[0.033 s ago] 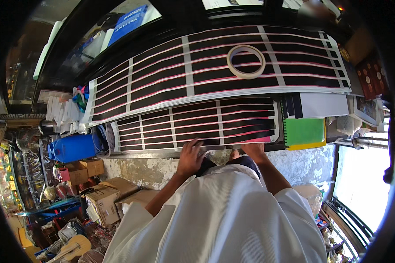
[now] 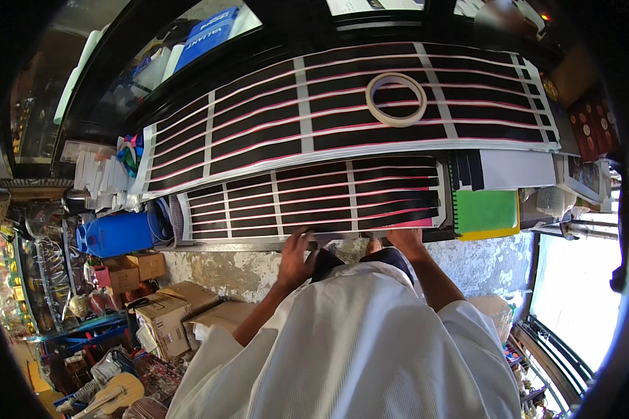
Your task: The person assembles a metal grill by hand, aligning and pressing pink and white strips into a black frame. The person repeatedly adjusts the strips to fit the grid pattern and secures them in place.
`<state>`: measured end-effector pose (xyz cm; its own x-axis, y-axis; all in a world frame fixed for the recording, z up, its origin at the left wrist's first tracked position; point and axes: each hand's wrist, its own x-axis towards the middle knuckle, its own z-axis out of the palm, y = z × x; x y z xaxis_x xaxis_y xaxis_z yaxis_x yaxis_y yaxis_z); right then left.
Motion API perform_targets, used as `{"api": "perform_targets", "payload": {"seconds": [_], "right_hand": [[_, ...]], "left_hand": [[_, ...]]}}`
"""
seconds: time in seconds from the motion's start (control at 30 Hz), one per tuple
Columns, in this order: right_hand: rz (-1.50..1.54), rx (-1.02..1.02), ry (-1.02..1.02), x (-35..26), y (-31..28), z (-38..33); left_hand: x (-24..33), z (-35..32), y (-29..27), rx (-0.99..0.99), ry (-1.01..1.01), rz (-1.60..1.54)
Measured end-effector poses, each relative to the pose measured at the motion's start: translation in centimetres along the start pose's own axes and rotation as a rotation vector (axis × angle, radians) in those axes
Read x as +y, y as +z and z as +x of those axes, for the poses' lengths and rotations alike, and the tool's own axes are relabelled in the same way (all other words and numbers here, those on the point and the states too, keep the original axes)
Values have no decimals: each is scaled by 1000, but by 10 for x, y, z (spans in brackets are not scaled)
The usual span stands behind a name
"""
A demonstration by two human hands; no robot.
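A sheet with black strips divided by white and pink lines (image 2: 314,192) lies along the front edge of the work surface. At this near edge is my left hand (image 2: 296,257), its fingers somewhat apart and slightly blurred; nothing shows in them. Farther right, my right hand (image 2: 406,241) rests against the same edge beside a pink patch of the sheet, with its fingertips hidden. Behind lies a larger stack of similarly striped sheets (image 2: 257,127). A roll of masking tape (image 2: 418,105) lies flat on top of that stack.
Right of the sheet lie a green spiral notebook (image 2: 483,211) and a white pad (image 2: 516,168). A blue container (image 2: 119,235) stands at the left. Cardboard boxes (image 2: 162,325) and a small guitar (image 2: 119,391) are below left. Dark-framed glass panes border the back.
My left hand has shifted slightly left and back toward me, off the sheet's near edge. My right hand stays almost in place. The view has shifted slightly.
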<state>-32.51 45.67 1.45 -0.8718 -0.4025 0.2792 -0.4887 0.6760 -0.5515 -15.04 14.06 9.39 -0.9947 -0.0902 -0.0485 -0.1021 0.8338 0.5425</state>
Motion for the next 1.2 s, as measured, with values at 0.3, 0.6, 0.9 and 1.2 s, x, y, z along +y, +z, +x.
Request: {"api": "perform_targets", "payload": {"seconds": [0.3,0.6,0.9,1.2], "right_hand": [[-81,-171,-22,-17,1,-18],[-51,276,169,-74,46,-49],[1324,646,928,-89,92,-43],[1663,502,1094,-160,124,-24]], "left_hand": [[-172,-106,-21,501,-1052,-993],[-281,-79,-105,835,-1063,-1472],[-389,-89,-139,808,-959,-1518],[-397,-84,-144,799,-940,-1615]]}}
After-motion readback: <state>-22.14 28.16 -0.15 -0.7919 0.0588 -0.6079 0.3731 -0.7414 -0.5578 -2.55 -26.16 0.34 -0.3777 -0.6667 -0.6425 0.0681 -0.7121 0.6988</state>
